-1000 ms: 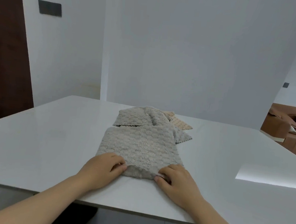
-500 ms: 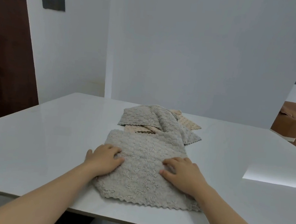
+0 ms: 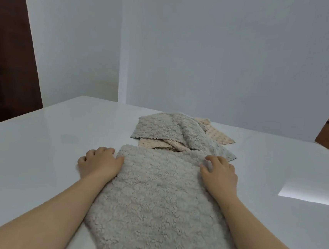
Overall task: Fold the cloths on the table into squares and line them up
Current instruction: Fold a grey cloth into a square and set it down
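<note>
Grey cloth [image 3: 156, 200] lies spread flat on white table [image 3: 36, 152], near edge twd camera, w/ both hands at its far corners. Left hand [image 3: 99, 163] sits at far-left corner, fingers [image 3: 105, 150] curled, thumb touching cloth edge; can't tell if it pinches. Right hand [image 3: 220, 175] rests on far-right corner, fingers [image 3: 212, 159] bent, slightly apart, tips on fabric. Just beyond: loose pile [image 3: 179, 131] of grey & beige cloths.

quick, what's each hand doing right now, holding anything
left hand: fingers curled at the far left corner of the grey cloth; cannot tell if it grips.
right hand: open, fingers resting on the cloth's far right corner.
</note>
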Demonstrator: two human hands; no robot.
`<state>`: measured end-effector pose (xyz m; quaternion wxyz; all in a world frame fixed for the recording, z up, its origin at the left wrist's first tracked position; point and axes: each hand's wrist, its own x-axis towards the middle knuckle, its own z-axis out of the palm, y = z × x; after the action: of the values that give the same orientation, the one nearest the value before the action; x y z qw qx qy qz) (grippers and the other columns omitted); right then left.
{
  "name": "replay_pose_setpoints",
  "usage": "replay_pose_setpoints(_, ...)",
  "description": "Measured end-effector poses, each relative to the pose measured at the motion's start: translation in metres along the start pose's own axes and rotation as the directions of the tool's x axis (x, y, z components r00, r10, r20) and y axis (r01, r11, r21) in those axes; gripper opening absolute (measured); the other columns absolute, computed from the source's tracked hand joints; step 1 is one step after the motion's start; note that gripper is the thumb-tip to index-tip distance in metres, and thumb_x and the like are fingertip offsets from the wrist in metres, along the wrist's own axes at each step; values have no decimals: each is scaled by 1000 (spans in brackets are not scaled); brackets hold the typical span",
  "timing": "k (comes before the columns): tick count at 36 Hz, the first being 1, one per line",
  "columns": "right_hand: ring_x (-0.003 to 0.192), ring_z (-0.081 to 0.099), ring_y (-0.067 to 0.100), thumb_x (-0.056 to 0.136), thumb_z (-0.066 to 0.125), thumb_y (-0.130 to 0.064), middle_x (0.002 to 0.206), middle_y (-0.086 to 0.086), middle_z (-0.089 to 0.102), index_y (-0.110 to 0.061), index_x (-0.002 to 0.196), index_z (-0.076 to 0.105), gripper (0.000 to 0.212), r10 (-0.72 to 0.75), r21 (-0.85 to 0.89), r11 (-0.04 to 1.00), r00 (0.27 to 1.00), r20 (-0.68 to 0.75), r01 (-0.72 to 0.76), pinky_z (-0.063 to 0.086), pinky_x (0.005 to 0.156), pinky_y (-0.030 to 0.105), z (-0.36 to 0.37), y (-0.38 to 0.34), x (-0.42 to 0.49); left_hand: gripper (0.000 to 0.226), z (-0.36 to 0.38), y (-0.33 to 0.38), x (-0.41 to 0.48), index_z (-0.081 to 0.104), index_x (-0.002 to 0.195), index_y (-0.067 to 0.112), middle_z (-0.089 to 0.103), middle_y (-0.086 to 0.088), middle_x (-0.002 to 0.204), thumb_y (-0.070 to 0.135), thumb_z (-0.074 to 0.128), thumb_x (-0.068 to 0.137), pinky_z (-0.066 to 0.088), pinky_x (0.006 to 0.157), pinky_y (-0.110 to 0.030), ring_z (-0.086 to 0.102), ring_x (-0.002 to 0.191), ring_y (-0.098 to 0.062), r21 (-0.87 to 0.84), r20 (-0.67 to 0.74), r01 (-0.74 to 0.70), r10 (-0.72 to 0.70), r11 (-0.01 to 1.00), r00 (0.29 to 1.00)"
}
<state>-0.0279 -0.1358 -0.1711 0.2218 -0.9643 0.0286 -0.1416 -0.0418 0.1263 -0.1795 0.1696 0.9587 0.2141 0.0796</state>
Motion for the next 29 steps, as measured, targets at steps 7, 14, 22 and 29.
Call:
replay_pose_setpoints(7, 124, 40, 26, 93, 39, -33, 134, 2, 50, -31, 132, 40, 38, 11, 0, 1000, 999, 39, -11, 30, 100, 38, 11, 9, 6, 33, 9, 11, 18, 53, 120, 35, 52, 6, 130, 46, 38, 91, 25, 102, -38, 39, 126, -20, -57, -22, -57, 55, 997, 998)
replay_pose_setpoints(14, 114, 45, 22, 90, 47, -29, 122, 0, 51, -36, 127, 42, 38, -24, 58, 998, 999, 38, 22, 35, 94, 36, 11, 13, 9, 8, 10, 6, 19, 44, 91, 24, 57, 8, 85, 29, 51, 91, 35, 76, -31, 57, 88, -23, -359, -108, -165, 134, 919, 985)
replay_pose_setpoints(22, 111, 45, 14, 86, 55, -18, 103, -12, 45, -26, 100, 59, 16, -151, 145, 979, 988, 41, 144, 34, 85, 26, 9, 11, 11, 29, 9, 10, 20, 48, 80, 32, 56, 6, 92, 4, 47, 89, 37, 60, -20, 52, 75, -11, -525, -180, -308, 251, 793, 951)
replay_pose_setpoints(29, 123, 39, 17, 90, 53, -20, 132, -7, 49, -21, 120, 59, 31, -158, 185, 969, 986, -61, 166, 30, 104, 32, -4, 7, 11, 33, -1, 4, 24, 63, 83, 26, 56, 10, 99, 0, 44, 88, 34, 80, -24, 50, 96, -12, -451, -232, -293, 206, 843, 951)
